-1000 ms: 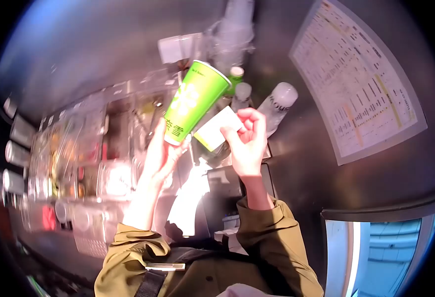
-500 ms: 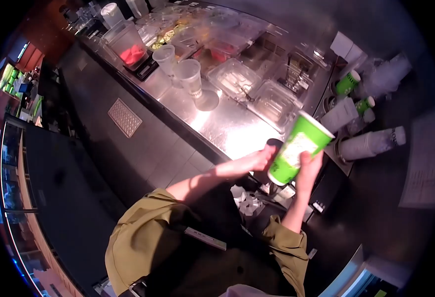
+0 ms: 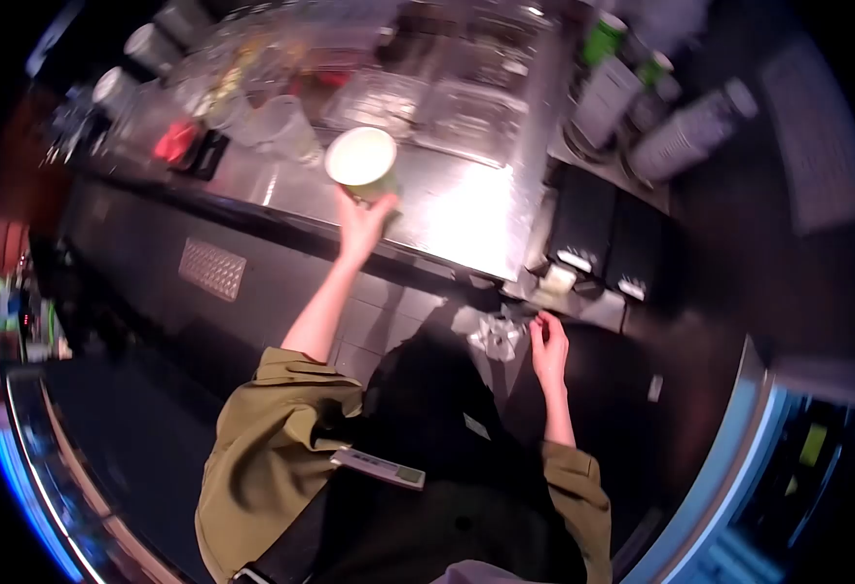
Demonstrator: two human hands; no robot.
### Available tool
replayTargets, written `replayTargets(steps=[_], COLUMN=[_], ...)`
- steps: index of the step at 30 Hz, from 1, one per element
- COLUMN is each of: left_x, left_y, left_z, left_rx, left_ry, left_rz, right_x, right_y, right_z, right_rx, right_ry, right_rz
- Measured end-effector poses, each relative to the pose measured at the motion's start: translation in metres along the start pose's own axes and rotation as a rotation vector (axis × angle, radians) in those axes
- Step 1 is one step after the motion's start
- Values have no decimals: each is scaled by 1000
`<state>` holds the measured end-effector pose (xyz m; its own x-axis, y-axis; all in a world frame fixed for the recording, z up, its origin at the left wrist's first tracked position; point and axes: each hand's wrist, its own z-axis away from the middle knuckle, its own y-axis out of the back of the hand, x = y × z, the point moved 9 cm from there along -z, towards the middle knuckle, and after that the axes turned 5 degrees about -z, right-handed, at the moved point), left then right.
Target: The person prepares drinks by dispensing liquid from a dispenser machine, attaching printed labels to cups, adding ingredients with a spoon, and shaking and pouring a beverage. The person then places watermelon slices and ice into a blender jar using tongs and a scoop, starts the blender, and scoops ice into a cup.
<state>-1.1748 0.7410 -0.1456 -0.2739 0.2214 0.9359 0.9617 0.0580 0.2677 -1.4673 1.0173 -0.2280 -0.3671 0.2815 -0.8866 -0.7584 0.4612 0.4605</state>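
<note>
My left hand (image 3: pixel 361 222) is wrapped round a paper cup (image 3: pixel 362 161) above the front of the steel counter (image 3: pixel 457 209). The cup's pale mouth faces up toward me; its side is partly hidden by my fingers. Two clear plastic cups (image 3: pixel 286 131) stand just beyond it, blurred. Low on the right, my right hand (image 3: pixel 550 348) hangs with loosely bent fingers, a small gap between thumb and forefinger. It is beside a crumpled whitish bag or wrap (image 3: pixel 496 336), below the counter edge.
Clear food tubs (image 3: pixel 471 122) line the back of the counter. Black dispenser-like boxes (image 3: pixel 608 229) stand at the right, with stacked cups (image 3: pixel 695 131) behind. A container with red contents (image 3: pixel 174 141) sits at the left by a black device (image 3: pixel 205 154). A perforated plate (image 3: pixel 212 268) lies lower left.
The paper cup has passed from my right hand to my left and moved left over the counter. My right hand has let go and dropped lower. The view has shifted.
</note>
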Motion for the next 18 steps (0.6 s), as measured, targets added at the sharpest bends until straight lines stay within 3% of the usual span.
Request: replayTargets(steps=[2, 3, 6, 9, 11, 12, 13, 18], left_x=[13, 8, -9, 5, 31, 32, 32, 15], left_y=[-3, 3, 18, -15, -54, -71, -89, -166], left_z=[5, 4, 51, 109, 134, 143, 150, 188], left_rx=[-9, 42, 181, -118, -435, -533, -630, -954], left_ry=[99, -94, -53, -71, -187, -157, -129, 309], left_rz=[-14, -142, -228, -110, -183, -130, -76, 190], right_x=[27, 34, 56, 66, 64, 90, 85, 29], right_y=[25, 35, 50, 42, 28, 12, 13, 30], right_z=[10, 8, -3, -19, -30, -35, -31, 8], right_rx=[175, 259, 420, 512, 478, 392, 426, 210], right_ry=[25, 25, -122, 12, 80, -91, 14, -119], right_rz=[10, 30, -21, -150, -92, -228, -199, -585])
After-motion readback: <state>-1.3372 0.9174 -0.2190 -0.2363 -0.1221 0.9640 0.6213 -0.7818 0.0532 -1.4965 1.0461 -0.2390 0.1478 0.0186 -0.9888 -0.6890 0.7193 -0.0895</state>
